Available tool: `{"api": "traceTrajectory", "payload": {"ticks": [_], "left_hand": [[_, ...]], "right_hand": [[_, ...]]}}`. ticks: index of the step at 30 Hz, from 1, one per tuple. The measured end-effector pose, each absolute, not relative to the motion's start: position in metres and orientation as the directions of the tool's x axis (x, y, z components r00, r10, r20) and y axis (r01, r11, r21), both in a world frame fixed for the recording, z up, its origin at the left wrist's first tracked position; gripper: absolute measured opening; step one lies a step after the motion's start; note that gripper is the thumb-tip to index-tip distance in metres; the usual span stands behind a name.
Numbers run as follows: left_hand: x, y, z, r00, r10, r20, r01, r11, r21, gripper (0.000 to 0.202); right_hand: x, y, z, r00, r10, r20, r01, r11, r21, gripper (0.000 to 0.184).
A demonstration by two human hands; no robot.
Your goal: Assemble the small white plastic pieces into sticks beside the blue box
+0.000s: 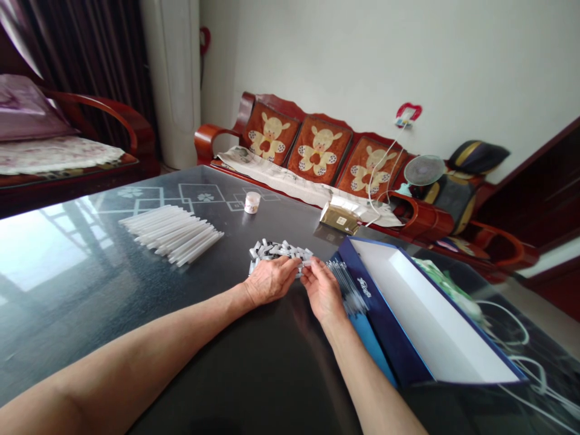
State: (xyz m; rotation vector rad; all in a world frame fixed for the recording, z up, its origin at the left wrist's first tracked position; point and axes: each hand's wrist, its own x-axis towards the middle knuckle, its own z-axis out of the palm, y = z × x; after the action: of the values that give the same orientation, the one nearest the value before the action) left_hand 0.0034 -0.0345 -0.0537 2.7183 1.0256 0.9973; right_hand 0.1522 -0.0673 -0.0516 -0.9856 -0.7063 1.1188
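Observation:
My left hand rests knuckles up on the dark glass table, its fingers curled at the near edge of a heap of small white and black pieces. My right hand sits just to its right, fingertips pinched towards the same heap. What the fingers hold is too small to make out. A bunch of thin clear sticks or strips lies against the right hand, beside the blue box.
A pile of white tubes lies at the left. A small white jar and a tan packet stand farther back. An open blue box with white lining sits at the right. Wooden sofas surround the table.

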Motion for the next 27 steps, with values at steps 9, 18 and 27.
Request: {"api": "traceTrajectory", "payload": {"ticks": [9, 18, 27], "left_hand": [[0.001, -0.029, -0.057, 0.508, 0.604, 0.614, 0.588, -0.764, 0.266, 0.032], [-0.007, -0.007, -0.054, 0.145, 0.665, 0.733, 0.581, -0.657, 0.481, 0.029], [-0.037, 0.024, -0.054, -0.091, 0.815, 0.572, 0.745, -0.326, 0.582, 0.031]], "right_hand": [[0.169, -0.066, -0.05, 0.388, 0.912, 0.129, -0.101, 0.182, -0.978, 0.027], [0.183, -0.076, -0.05, -0.088, 0.876, 0.474, 0.833, 0.325, -0.447, 0.019], [0.174, -0.04, -0.043, -0.225, 0.837, 0.499, 0.858, 0.413, -0.306, 0.036]]}}
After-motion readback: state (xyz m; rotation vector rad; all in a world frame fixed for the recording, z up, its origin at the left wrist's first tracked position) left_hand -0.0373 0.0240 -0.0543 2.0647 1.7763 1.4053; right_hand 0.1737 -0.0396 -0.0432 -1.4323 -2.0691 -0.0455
